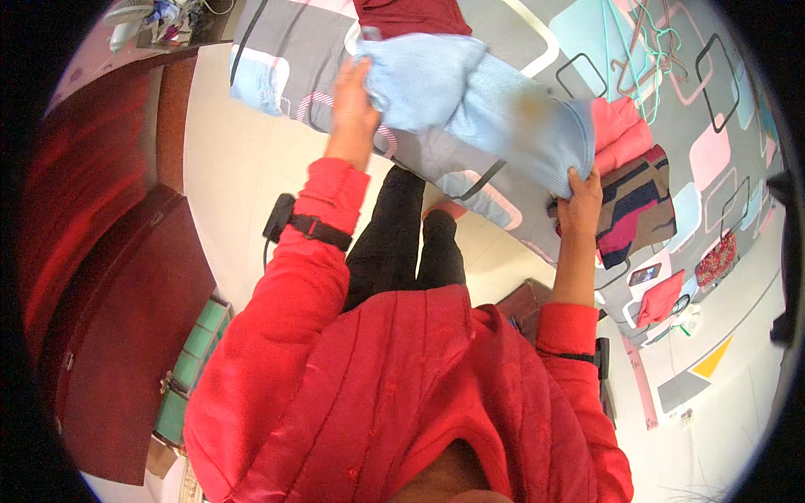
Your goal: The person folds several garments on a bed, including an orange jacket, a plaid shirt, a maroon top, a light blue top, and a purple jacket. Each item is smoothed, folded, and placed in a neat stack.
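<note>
Light blue sweater (478, 101) is stretched over the patterned bed cover (537, 33), left hand (356, 105) gripping one end, right hand (579, 201) pinching the hem, probably to keep it flat. Pink clothes (620, 130) and hangers (646, 59) lie just beyond.

The person wears a bright red quilted jacket (394, 394) with vertical stitched channels and a slight sheen. The sleeves end in plain cuffs; the right sleeve is pushed up, leaving the forearm bare. A black strap (323, 230) encircles the left sleeve near the wrist and carries a small black box-shaped device (278, 218) on its outer side. A similar black strap (587, 356) sits on the right sleeve. Black trousers (402, 235) cover the legs.
</note>
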Tool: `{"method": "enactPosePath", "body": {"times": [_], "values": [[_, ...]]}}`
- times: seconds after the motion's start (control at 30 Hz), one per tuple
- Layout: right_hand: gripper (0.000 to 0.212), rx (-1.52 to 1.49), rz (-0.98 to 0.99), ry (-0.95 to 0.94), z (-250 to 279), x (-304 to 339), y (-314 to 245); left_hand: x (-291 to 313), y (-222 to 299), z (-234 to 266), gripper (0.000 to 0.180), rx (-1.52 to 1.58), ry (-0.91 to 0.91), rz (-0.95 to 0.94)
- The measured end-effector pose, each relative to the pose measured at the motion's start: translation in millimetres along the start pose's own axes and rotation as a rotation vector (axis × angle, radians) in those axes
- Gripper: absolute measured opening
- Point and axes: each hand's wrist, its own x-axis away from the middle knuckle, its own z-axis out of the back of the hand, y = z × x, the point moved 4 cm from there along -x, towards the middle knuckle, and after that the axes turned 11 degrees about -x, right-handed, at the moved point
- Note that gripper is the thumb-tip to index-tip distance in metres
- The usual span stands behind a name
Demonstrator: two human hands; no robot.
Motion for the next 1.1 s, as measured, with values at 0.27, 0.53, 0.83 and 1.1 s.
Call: {"method": "enactPosePath", "body": {"times": [0.27,0.53,0.83,1.1], "values": [[0.047,0.087,-0.159,0.168,42.3,-21.0,44.5,-17.6,13.1,111.6,0.033,0.008,0.323,-0.094],[0.049,0.183,-0.145,0.107,48.8,-30.9,51.9,-4.9,33.7,82.9,0.022,-0.733,0.452,-0.405],[0.05,0.419,0.055,0.0,40.2,-29.7,48.6,76.6,-76.0,-89.2,0.041,-1.705,-0.68,-0.854],[0.053,0.419,0.081,-0.031,21.6,-27.0,46.9,78.6,-67.8,-59.6,0.058,-1.719,-0.536,-0.826]]}}
